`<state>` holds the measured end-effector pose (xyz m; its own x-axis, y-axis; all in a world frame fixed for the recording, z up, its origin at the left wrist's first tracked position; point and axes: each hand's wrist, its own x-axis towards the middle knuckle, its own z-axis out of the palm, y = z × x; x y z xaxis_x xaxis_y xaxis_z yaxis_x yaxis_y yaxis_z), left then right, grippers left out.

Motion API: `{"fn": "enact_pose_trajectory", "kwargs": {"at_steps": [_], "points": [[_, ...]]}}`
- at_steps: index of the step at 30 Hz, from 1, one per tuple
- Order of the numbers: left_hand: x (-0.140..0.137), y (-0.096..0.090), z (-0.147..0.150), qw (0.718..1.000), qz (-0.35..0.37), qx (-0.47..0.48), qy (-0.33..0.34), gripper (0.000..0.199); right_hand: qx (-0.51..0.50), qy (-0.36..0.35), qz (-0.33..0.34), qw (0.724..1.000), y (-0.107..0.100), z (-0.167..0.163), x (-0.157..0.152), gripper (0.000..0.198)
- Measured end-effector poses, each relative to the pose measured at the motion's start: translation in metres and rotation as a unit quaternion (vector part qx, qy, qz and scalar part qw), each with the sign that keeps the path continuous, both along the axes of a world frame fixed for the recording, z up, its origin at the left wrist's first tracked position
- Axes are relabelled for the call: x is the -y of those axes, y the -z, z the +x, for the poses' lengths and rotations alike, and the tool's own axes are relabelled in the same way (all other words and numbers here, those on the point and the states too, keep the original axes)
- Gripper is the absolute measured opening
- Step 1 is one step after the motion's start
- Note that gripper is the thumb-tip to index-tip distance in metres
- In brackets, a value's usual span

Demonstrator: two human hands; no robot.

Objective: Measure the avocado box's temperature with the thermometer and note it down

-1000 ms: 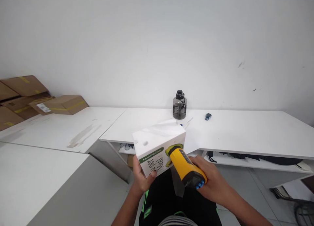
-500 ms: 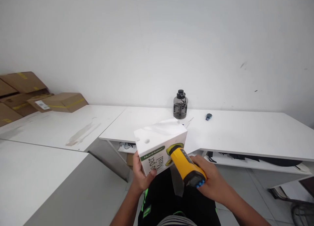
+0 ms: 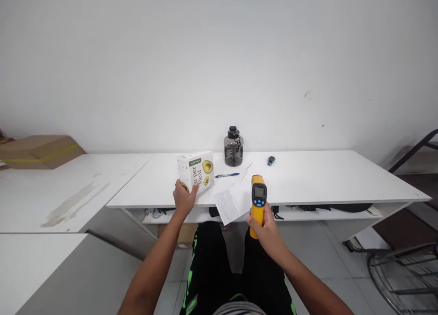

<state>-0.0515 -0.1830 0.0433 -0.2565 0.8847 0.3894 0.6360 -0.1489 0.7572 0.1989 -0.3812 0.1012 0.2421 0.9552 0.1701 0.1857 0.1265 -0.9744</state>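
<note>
My left hand (image 3: 185, 197) grips the lower left edge of a white meal box (image 3: 195, 171), printed with avocados and green lettering, which is upright at the table's left part. My right hand (image 3: 268, 230) is wrapped round the handle of a yellow infrared thermometer (image 3: 257, 214), its small grey screen and blue buttons facing me. Between the two hands a printed sheet of paper (image 3: 228, 205) hangs partly over the table's front edge. A blue pen (image 3: 226, 175) lies just right of the box.
A dark water bottle (image 3: 233, 147) stands near the wall on the white table (image 3: 308, 183), with a small dark blue object (image 3: 271, 160) to its right. At far left lies a cardboard box (image 3: 41, 151). A metal-framed chair (image 3: 404, 274) is at lower right.
My left hand has moved the box away from me to the table. The thermometer has swung from pointing at the box to upright, facing forward. The paper and pen are now uncovered.
</note>
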Motion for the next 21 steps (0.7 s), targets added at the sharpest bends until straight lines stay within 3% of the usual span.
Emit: {"fn": "enact_pose_trajectory", "kwargs": {"at_steps": [5, 8, 12, 16, 21], "points": [[-0.044, 0.005, 0.001, 0.998, -0.055, -0.027, 0.029, 0.062, -0.001, 0.008, -0.018, 1.000, 0.012, 0.004, 0.001, 0.046], [-0.053, 0.012, -0.001, 0.993, -0.093, -0.049, 0.051, 0.065, 0.025, 0.032, -0.019, 0.999, 0.024, 0.017, -0.008, 0.062], [-0.061, 0.021, -0.006, 0.987, -0.153, 0.005, 0.045, 0.066, 0.129, 0.114, -0.024, 0.985, 0.041, 0.054, -0.040, 0.067], [-0.066, 0.025, -0.009, 0.986, -0.149, 0.050, 0.050, 0.068, 0.331, 0.155, -0.048, 0.930, 0.059, 0.103, -0.084, 0.062], [-0.063, 0.025, -0.008, 0.993, -0.092, -0.033, 0.060, 0.070, 0.522, 0.151, -0.168, 0.823, 0.073, 0.139, -0.122, 0.055]]}}
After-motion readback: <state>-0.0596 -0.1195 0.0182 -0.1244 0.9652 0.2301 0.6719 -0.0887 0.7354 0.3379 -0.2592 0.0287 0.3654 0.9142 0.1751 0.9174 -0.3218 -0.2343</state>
